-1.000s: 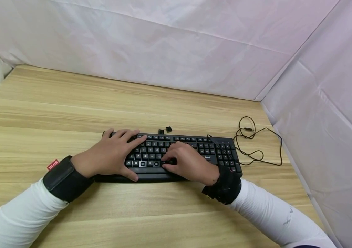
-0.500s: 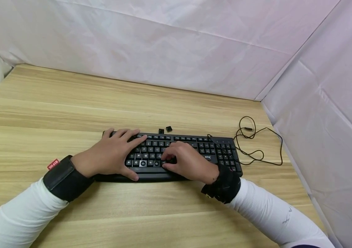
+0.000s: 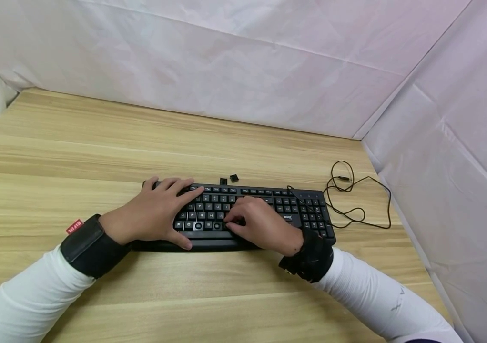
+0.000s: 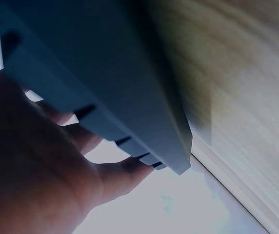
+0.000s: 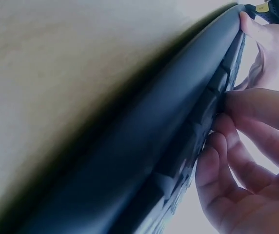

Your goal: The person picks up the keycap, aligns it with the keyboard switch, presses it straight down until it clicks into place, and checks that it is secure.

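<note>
A black keyboard [image 3: 209, 235] lies on the wooden table, with round bare sockets where two keys of its lower letter row have come off. Spread over its left end, my left hand [image 3: 157, 209] rests with the thumb along the front edge and the fingers over the keys. The left wrist view shows this hand [image 4: 37, 165] against the keyboard's side [image 4: 105, 83]. My right hand [image 3: 260, 224] is bent down on the lower letter keys, thumb and index finger pinching a keycap that they mostly hide. In the right wrist view those fingertips [image 5: 229, 105] sit right at the keys.
Two loose black keycaps, one [image 3: 223, 181] against the keyboard's back edge and one [image 3: 234, 178] just behind it, lie on the table [image 3: 183, 295]. A looped black cable [image 3: 370, 224] runs off to the right. Pale cloth [image 3: 209, 62] hangs around the back and right side.
The right hand's thumb and index finger have shifted very slightly at the same key. The left hand stays in place on the keyboard.
</note>
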`<state>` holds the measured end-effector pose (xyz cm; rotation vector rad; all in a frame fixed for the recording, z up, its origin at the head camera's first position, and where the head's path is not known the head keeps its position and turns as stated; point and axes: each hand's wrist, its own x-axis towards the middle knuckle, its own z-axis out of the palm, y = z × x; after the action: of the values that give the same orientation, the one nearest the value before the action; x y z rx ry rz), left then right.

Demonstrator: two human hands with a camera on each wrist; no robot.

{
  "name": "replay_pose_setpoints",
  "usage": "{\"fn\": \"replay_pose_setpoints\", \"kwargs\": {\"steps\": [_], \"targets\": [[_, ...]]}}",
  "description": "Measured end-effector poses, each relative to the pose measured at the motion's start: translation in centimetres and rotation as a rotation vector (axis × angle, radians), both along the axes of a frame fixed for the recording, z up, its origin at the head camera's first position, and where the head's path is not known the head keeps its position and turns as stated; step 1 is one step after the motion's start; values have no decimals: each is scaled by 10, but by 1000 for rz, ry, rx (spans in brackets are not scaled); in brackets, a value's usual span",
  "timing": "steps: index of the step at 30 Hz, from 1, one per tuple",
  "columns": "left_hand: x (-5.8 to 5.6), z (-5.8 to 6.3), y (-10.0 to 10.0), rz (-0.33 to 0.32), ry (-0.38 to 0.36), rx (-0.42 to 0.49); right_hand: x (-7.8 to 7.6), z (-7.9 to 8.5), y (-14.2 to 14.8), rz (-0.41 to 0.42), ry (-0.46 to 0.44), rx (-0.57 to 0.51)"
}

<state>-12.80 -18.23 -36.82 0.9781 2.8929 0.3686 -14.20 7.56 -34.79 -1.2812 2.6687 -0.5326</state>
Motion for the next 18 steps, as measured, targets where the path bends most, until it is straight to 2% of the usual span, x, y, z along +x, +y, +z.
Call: {"fn": "replay_pose_setpoints", "kwargs": {"steps": [18], "targets": [[0,-1,0,-5,15,6,3,-3,3,11,82,-15]]}}
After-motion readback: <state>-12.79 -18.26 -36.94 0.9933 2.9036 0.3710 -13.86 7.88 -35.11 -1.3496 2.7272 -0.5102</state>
